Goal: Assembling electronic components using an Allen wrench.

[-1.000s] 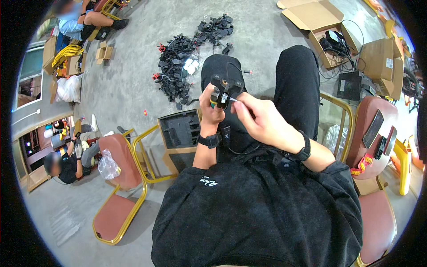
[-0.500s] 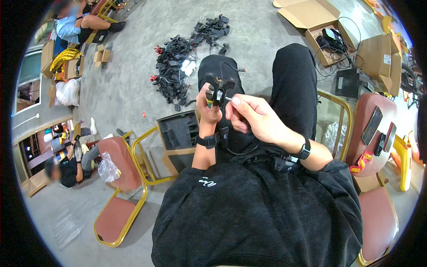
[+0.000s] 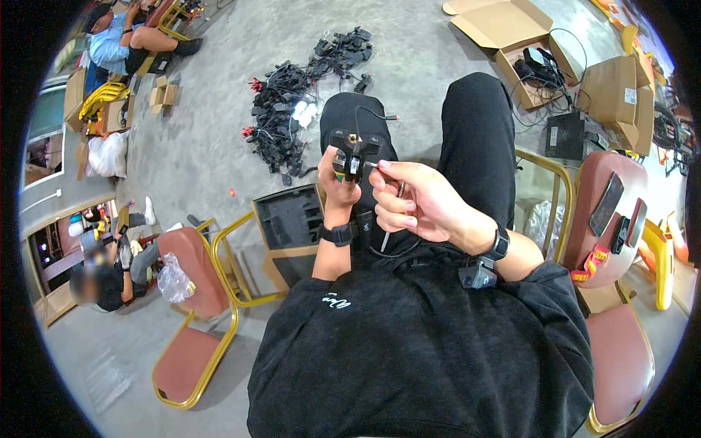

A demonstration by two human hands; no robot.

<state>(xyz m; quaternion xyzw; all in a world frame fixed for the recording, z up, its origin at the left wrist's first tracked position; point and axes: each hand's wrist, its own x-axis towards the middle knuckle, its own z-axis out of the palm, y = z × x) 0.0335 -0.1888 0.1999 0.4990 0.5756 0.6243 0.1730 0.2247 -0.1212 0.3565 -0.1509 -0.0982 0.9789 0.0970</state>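
Note:
In front of my knees, my left hand (image 3: 340, 188) is closed around a black bracket-like device (image 3: 356, 150) with a short black cable (image 3: 372, 111) curving out of its top. My right hand (image 3: 425, 201) pinches a thin metal hex key (image 3: 385, 241). Its short end points at the device's right side, and its long arm hangs down past my curled fingers. Whether the tip sits inside a screw is too small to tell. A bit of yellow and green shows by my left fingers, under the device.
Several black cabled devices (image 3: 281, 109) lie heaped on the floor ahead. An open carton (image 3: 537, 87) of electronics stands far right, near another box (image 3: 610, 98). A chair (image 3: 610, 241) at my right bears phones and red-yellow tape. Another chair (image 3: 197, 270) and two people are at left.
My right hand has turned, and the hex key's long arm now shows below its fingers. The device remains in my left hand; the whole view has shifted slightly.

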